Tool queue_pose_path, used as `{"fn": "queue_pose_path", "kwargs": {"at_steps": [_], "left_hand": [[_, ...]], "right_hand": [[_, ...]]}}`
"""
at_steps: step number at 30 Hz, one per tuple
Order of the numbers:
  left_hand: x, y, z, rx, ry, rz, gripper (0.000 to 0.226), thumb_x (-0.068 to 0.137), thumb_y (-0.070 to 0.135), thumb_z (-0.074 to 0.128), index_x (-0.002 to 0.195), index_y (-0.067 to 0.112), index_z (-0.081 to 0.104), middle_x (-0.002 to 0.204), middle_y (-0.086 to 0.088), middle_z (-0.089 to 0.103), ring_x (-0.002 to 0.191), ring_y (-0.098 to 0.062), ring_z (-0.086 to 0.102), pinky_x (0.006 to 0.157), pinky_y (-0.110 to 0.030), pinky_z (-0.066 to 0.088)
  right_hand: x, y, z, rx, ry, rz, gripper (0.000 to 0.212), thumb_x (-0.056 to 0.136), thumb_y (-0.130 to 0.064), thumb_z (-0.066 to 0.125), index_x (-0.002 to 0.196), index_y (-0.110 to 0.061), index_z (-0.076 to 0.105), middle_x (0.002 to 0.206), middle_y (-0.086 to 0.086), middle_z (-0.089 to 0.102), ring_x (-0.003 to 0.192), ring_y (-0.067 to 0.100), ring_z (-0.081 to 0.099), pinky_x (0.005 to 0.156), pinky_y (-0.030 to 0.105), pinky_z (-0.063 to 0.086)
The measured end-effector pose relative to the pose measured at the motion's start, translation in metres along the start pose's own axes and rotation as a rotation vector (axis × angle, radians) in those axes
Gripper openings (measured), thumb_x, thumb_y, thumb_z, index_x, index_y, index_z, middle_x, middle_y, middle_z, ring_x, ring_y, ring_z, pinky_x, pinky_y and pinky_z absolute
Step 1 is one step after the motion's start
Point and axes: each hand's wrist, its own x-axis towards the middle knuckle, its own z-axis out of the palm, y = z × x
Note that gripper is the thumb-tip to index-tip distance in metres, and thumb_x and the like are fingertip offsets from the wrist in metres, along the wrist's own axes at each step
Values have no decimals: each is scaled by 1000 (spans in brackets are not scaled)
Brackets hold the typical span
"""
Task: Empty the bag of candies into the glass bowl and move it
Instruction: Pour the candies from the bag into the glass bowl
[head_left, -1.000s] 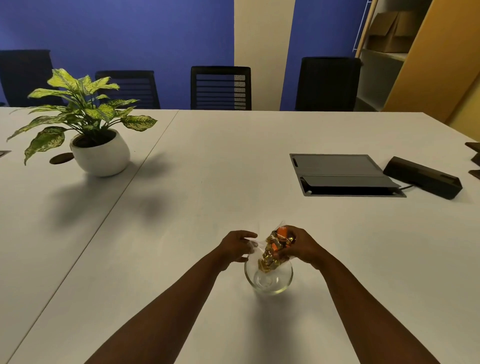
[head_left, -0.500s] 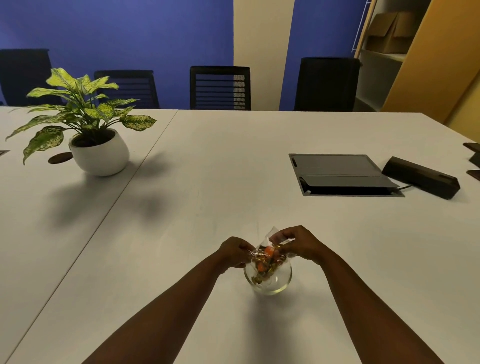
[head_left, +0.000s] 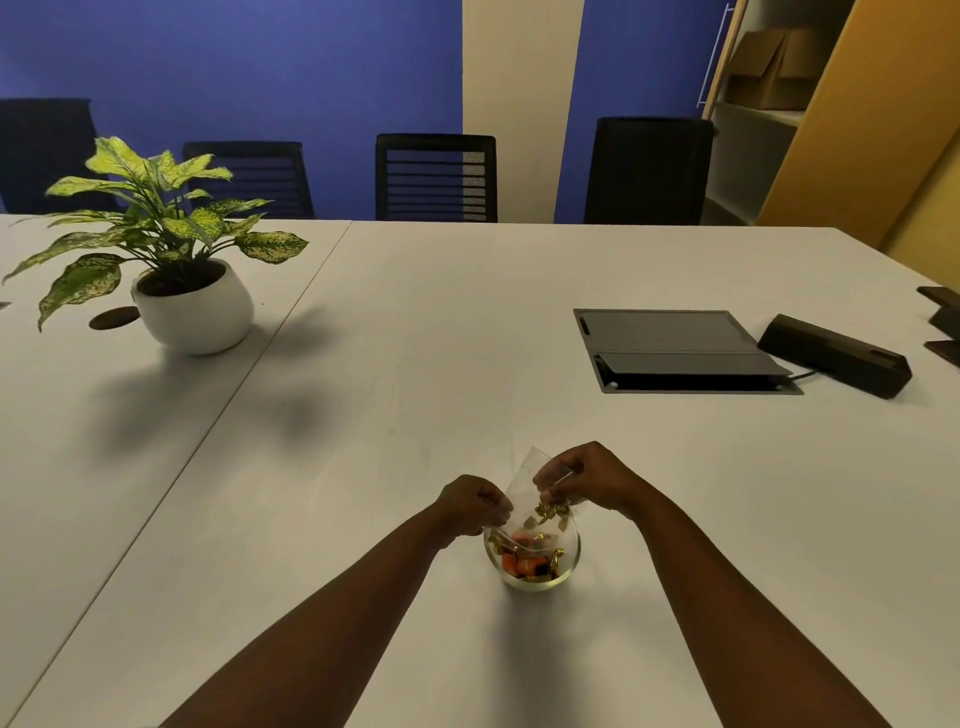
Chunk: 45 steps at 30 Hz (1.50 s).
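Two hands, left (head_left: 470, 505) and right (head_left: 592, 480), I see pinching clear bag (head_left: 532, 480) over glass bowl (head_left: 531, 558); candies (head_left: 524, 564) inside, bag seemingly near-empty.

Dim, even overhead light; soft shadows under the plant (head_left: 156, 223); edges bend, perhaps slightly blurred.
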Motion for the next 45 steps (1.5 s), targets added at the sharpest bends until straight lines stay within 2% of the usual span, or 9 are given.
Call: {"fn": "queue_pose_path", "kwargs": {"at_steps": [4, 9, 14, 25, 28, 32, 38, 41, 45], "left_hand": [[0, 0, 0, 11, -1, 24, 11, 77, -2, 66, 75, 9, 70, 75, 0, 62, 67, -7, 53, 55, -15, 43], [2, -2, -2, 39, 63, 31, 31, 77, -4, 66, 56, 19, 60, 66, 3, 59, 60, -5, 52, 54, -15, 44], [1, -3, -1, 11, 64, 29, 31, 77, -6, 64, 56, 17, 60, 64, 3, 60, 59, -6, 51, 54, -16, 43], [1, -2, 0, -21, 27, 63, 24, 78, -1, 65, 63, 17, 62, 71, 3, 62, 66, -7, 52, 54, -15, 40], [2, -2, 0, -10, 35, 59, 9, 79, 4, 67, 86, 7, 71, 78, 1, 64, 70, -7, 55, 49, -10, 43], [2, -1, 0, 3, 54, 78, 24, 81, 4, 66, 103, -2, 70, 96, -11, 69, 67, 1, 54, 37, 0, 38], [2, 1, -1, -22, 50, 89, 23, 79, 6, 67, 101, 0, 72, 70, 8, 62, 63, 1, 54, 38, -4, 37], [1, 1, -2, -17, 53, 120, 21, 80, 3, 65, 99, -2, 73, 74, 5, 67, 55, 4, 59, 38, -1, 37], [-2, 0, -7, -98, 27, 111, 11, 79, 3, 67, 86, 4, 75, 52, 14, 69, 48, 9, 62, 43, -5, 41]], "right_hand": [[0, 1, 0, 28, -13, 2, 25, 70, -1, 77, 95, -4, 74, 88, 9, 70, 81, 17, 64, 69, 24, 52], [-3, 1, -9, 127, -12, -7, 16, 74, -5, 75, 86, -16, 72, 95, 0, 70, 83, 6, 65, 65, 17, 55], [-3, -1, -14, 106, 63, -54, 19, 76, -2, 73, 95, 1, 73, 94, 10, 71, 83, 16, 66, 67, 20, 56], [-3, -16, -11, 39, 69, -120, 14, 76, -10, 74, 90, -8, 77, 68, -12, 70, 60, -4, 62, 54, 11, 46], [-3, -22, -8, 37, 36, -130, 21, 75, -4, 74, 95, 2, 74, 68, -11, 70, 58, -3, 63, 52, 3, 46], [-4, -28, -9, 31, 23, -133, 22, 75, -5, 75, 95, 2, 74, 64, -12, 69, 51, -10, 61, 48, 2, 44], [-2, -30, -13, -4, 30, -149, 21, 75, -7, 75, 94, 0, 75, 53, -17, 69, 52, -7, 62, 49, 1, 42], [-2, -32, -13, -5, 60, -168, 22, 74, -7, 75, 95, 1, 75, 71, -4, 71, 62, 2, 63, 57, 5, 47], [-3, -30, -11, 54, 141, -193, 35, 75, -11, 75, 110, -6, 70, 98, 3, 69, 85, 7, 65, 67, 6, 49]]}}
